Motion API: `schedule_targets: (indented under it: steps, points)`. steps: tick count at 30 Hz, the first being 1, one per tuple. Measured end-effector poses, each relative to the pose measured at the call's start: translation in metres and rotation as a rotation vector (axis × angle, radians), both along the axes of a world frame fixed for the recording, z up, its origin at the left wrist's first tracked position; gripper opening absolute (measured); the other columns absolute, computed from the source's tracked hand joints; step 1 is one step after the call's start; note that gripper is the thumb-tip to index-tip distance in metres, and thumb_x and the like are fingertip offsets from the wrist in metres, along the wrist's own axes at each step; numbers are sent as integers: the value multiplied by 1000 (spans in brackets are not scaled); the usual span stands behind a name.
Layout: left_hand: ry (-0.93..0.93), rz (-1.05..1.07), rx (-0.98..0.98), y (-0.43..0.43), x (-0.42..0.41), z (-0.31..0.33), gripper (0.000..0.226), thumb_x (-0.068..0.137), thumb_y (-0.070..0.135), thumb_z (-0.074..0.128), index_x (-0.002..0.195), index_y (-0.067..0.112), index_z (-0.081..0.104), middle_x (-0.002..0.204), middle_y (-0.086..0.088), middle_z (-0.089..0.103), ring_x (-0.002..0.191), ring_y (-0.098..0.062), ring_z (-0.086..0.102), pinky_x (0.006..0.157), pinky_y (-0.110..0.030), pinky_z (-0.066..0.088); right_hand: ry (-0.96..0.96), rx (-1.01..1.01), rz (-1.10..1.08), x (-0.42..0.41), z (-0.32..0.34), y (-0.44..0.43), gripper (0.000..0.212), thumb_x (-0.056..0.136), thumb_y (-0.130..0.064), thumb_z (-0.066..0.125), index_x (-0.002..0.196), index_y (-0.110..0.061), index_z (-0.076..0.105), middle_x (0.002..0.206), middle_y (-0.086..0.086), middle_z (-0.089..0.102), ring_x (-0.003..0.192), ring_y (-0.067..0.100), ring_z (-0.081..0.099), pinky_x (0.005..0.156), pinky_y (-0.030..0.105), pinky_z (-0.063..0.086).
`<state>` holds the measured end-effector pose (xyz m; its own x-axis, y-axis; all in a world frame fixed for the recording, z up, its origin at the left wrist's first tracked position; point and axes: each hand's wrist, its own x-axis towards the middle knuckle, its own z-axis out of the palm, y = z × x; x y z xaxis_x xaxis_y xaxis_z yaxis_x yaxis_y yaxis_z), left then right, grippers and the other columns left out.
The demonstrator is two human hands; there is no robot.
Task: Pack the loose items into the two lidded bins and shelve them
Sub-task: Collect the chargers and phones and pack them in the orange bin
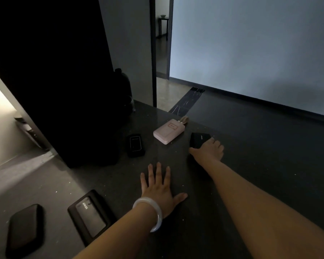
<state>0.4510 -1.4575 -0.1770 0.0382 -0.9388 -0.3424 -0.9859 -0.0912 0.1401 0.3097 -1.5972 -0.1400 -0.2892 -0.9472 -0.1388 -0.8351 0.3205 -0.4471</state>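
On dark counter [120,174], right hand [208,152] gripping black power bank [198,140], left hand [157,191] splayed flat, pink charger [168,130] beyond fingertips

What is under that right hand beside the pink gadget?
A small black box lies under the right hand, on the dark counter. Its far end shows; the hand covers its near end.

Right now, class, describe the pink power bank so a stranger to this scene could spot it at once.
Find the dark counter and follow it to its far edge, by the doorway. Just left of the right hand lies the pink power bank, a short cord at its far end. It alone is pale; the devices around it are black.
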Motion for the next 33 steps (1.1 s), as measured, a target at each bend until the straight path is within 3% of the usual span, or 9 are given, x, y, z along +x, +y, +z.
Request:
schedule_targets:
  steps: [7, 9, 13, 16, 19, 22, 26, 33]
  points:
    - [4, -16, 24, 5, -1, 19, 99, 83, 81, 29, 153, 25, -13, 160, -8, -23, 144, -33, -25, 117, -56, -9, 53, -115, 126, -34, -11, 59, 99, 74, -56, 68, 149, -10, 22, 140, 12, 36, 124, 29, 36, 104, 40, 33]
    - [-3, -26, 0, -4, 0, 28, 96, 84, 79, 32, 155, 22, 0, 162, -12, -9, 148, -35, -12, 117, -55, -2, 46, -138, 83, -37, -15, 65, 99, 75, -57, 67, 149, -11, 21, 140, 12, 36, 124, 30, 35, 105, 41, 33]
    - [21, 7, -259, -60, 6, 50, 84, 89, 69, 41, 150, 15, 23, 157, -13, 17, 145, -32, 14, 117, -48, 16, 71, -173, 13, -33, -20, 67, 99, 76, -59, 64, 149, -8, 20, 141, 15, 36, 127, 32, 34, 108, 44, 31]
    - [57, 65, -378, -116, 9, 54, 84, 86, 63, 53, 148, 14, 24, 155, -14, 19, 143, -32, 17, 115, -47, 20, 95, -187, 12, -33, -22, 66, 99, 77, -60, 63, 149, -9, 19, 142, 14, 35, 128, 31, 34, 108, 44, 30]
    - [61, 144, -321, -161, 14, 43, 97, 82, 63, 60, 152, 15, 12, 158, -14, 11, 146, -33, 12, 116, -49, 16, 109, -202, 17, -34, -26, 66, 98, 77, -61, 62, 148, -9, 20, 141, 14, 36, 127, 31, 34, 108, 45, 32]
    - [123, 249, -262, -185, 19, 27, 101, 79, 62, 63, 153, 19, 9, 154, -15, 21, 142, -34, 21, 113, -48, 20, 122, -227, 20, -34, -28, 65, 98, 76, -62, 61, 148, -9, 21, 139, 14, 37, 125, 31, 36, 107, 46, 33]
    - [121, 190, -351, -180, 22, 14, 88, 85, 56, 59, 151, 19, 15, 147, -13, 31, 133, -31, 30, 107, -43, 28, 111, -215, 14, -34, -29, 65, 98, 76, -62, 60, 148, -9, 20, 139, 13, 36, 126, 30, 34, 107, 44, 31]
    - [104, -22, -299, -118, 40, 32, 82, 78, 46, 71, 146, 26, 29, 141, -5, 33, 125, -30, 33, 102, -42, 33, 42, -128, 47, -37, -16, 72, 101, 73, -58, 68, 149, -12, 19, 142, 11, 34, 128, 29, 33, 108, 42, 31]
